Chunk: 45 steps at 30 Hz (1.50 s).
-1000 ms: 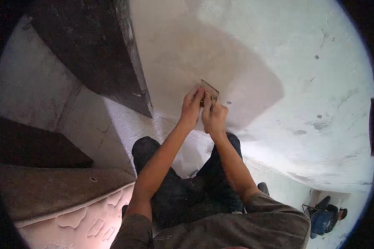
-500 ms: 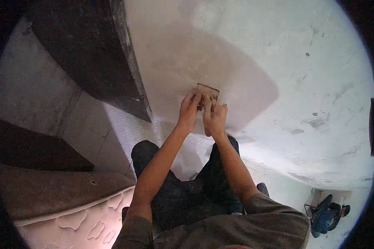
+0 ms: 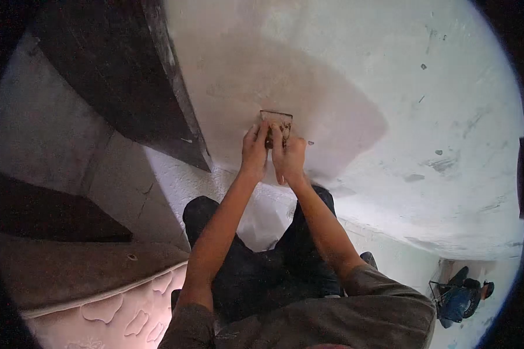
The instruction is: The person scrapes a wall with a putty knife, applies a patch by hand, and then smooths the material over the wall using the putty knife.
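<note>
The left hand (image 3: 255, 150) and the right hand (image 3: 289, 158) are side by side against the wall (image 3: 425, 116), both clenched round the handle of a flat scraper (image 3: 276, 120), with the fingers curled tight and the two hands touching or very nearly so. The scraper's thin blade sticks up just past the fingertips, its broad edge uppermost and roughly level, laid against the plaster. It sits inside a duller, greyish patch (image 3: 332, 87) of the wall, towards that patch's lower part; the plaster off to the right is brighter white and flecked with small dark marks. Both forearms come up from the bottom of the view, bare below grey sleeves (image 3: 384, 291), and under them are the person's legs in dark trousers (image 3: 256, 273). Left of the hands a dark panel (image 3: 116, 75) stands along the wall, its pale edge slanting down to a corner, apart from the scraper. At the lower left lies a mattress (image 3: 116, 314) with a quilted pinkish side. Far down at the lower right is a small dark and blue shape (image 3: 457, 296), too small to make out
</note>
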{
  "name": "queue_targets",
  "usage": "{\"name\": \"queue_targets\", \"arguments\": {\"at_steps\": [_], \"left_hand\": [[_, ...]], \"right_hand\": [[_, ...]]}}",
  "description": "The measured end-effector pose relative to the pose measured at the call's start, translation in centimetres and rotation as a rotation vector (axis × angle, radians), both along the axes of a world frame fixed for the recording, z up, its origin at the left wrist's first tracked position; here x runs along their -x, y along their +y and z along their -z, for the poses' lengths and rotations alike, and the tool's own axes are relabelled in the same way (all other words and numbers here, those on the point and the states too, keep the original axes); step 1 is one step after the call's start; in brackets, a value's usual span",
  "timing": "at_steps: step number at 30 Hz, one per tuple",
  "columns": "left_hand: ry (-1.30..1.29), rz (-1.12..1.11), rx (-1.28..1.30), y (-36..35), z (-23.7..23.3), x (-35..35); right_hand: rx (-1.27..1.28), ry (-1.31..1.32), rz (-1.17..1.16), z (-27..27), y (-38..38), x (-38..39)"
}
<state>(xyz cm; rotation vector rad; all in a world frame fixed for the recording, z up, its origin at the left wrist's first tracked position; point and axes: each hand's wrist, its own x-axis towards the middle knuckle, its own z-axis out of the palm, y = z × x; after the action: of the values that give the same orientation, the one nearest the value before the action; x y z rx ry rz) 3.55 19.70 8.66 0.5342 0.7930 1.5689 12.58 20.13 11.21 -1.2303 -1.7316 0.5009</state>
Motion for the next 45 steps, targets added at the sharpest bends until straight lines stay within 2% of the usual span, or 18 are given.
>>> {"name": "queue_targets", "arguments": {"at_steps": [4,8,14,17,19,23,26,28,30,32,34,39,42,45], "left_hand": [[0.053,0.074,-0.011,-0.4,1.0,0.1],[0.048,0.092,-0.063,-0.3,1.0,-0.9],[0.025,0.051,-0.095,0.2,-0.3,-0.7],[0.004,0.062,-0.083,0.1,0.7,-0.8],[-0.007,0.077,-0.078,0.4,0.8,-0.8],[-0.021,0.016,-0.051,0.3,0.6,-1.5],[-0.051,-0.035,-0.046,-0.3,-0.4,-1.8],[-0.072,-0.061,-0.061,-0.4,-1.2,-1.5],[-0.082,-0.007,0.023,-1.1,-1.4,-1.8],[-0.023,0.007,-0.028,-0.2,0.7,-1.9],[-0.057,0.095,-0.112,-0.3,0.7,-2.1],[-0.048,0.063,-0.058,-0.1,-1.8,-1.8],[-0.061,0.059,-0.061,0.0,-1.4,-1.6],[-0.111,0.059,-0.010,-0.4,-1.2,-1.5]], "right_hand": [[-0.056,0.134,-0.007,1.0,-1.0,0.0],[0.042,0.112,0.069,0.6,-1.7,-0.5],[-0.034,0.071,0.097,1.1,-1.0,-0.2],[-0.074,0.154,0.041,1.0,-1.0,-0.3],[0.015,0.140,0.029,1.1,-0.7,-0.4],[-0.073,0.082,0.014,0.0,0.1,-0.9],[0.039,0.063,-0.072,-0.9,0.7,-1.4],[-0.057,-0.104,-0.067,-1.4,0.3,-1.1],[-0.088,-0.019,-0.089,-1.3,-0.3,-1.5],[-0.076,-0.065,-0.052,-0.8,-0.8,-2.3],[-0.069,-0.060,-0.040,-0.6,-0.9,-2.4],[-0.196,-0.044,-0.056,-0.9,0.5,-1.9],[-0.231,-0.031,-0.055,-1.1,0.5,-1.8],[-0.254,-0.155,-0.064,-0.4,1.0,-2.1]]}}
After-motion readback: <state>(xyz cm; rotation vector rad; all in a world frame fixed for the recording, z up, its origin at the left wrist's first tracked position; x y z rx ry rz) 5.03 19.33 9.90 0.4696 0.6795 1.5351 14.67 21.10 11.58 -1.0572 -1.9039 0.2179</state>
